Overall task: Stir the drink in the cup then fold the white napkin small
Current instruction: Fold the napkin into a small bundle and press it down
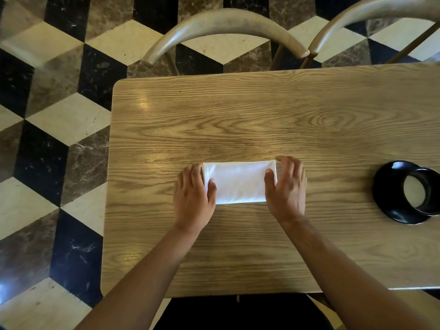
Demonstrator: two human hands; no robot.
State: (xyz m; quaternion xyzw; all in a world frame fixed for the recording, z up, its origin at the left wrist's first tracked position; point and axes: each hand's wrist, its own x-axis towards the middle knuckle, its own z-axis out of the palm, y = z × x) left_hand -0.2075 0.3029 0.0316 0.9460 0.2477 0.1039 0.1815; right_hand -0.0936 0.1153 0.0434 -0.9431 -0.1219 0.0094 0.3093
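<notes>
A white napkin [238, 181], folded into a wide rectangle, lies flat on the wooden table [238, 115] near its middle. My left hand [194, 196] grips the napkin's left end, thumb on top and fingers along the edge. At the right end my right hand [287, 186] does the same, thumb pressed on the cloth and fingers curled round the far corner. A black cup [423, 194] holding a pale drink stands on a black saucer [385, 198] at the table's right side, cut by the frame edge. No spoon or stirrer is visible.
Two curved wooden chair backs [226, 25] stand beyond the table's far edge. The table's left edge [110, 163] drops to a patterned tile floor [47, 139]. Bare wood lies beyond the napkin and in front of it.
</notes>
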